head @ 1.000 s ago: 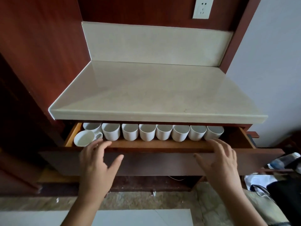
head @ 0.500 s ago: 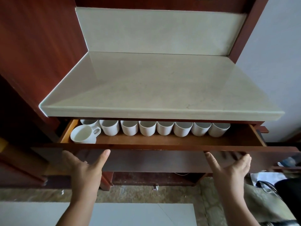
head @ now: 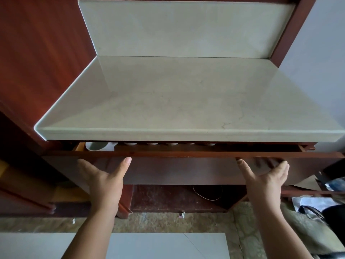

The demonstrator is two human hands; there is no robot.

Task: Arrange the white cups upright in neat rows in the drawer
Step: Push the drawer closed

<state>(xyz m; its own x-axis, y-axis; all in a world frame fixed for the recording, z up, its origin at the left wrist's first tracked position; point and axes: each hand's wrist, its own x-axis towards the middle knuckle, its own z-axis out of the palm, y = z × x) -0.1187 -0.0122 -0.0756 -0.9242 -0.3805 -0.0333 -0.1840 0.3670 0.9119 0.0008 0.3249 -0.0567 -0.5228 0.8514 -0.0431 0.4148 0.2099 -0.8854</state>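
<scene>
Both hands flat and spread against the drawer front, holding nothing: left hand under the left end, right hand, fingers blurred, at the right. Drawer nearly shut beneath the tabletop. White cups only partly visible through the slit, one at far left forward of the row. Risk: a hard push home could jolt cups together or tip that cup.

The counter hides nearly all of my cups; I see only slivers of rim, too little to count them or judge if they stand straight. The drawer floor is out of sight. My right hand has blurred fingertips. The clutter at the right edge is cut off.
</scene>
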